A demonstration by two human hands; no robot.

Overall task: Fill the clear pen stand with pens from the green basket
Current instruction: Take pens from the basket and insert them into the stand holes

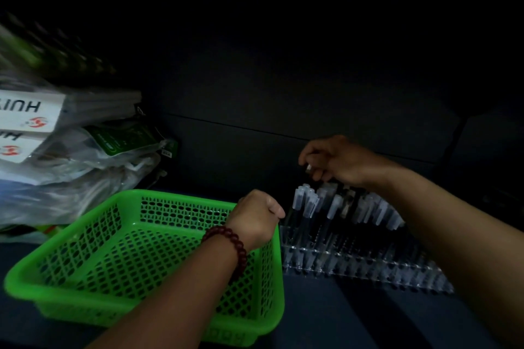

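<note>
Resting our left hand (256,217) curled loosely on the far right corner of the green basket (85,269), we are holding nothing we can make out, and the basket looks empty of pens. Just right of the basket, the clear pen stand (368,263) is carrying rows of capped pens (309,204). Beyond it, our right hand (337,160) is pinching one pen's cap end; these are light, stiff and slick, so gripping near the cap seems best.

A bright green lattice-holed basket (119,249), a dark red beaded bracelet (226,244), frosted-capped clear pens (312,204).
</note>
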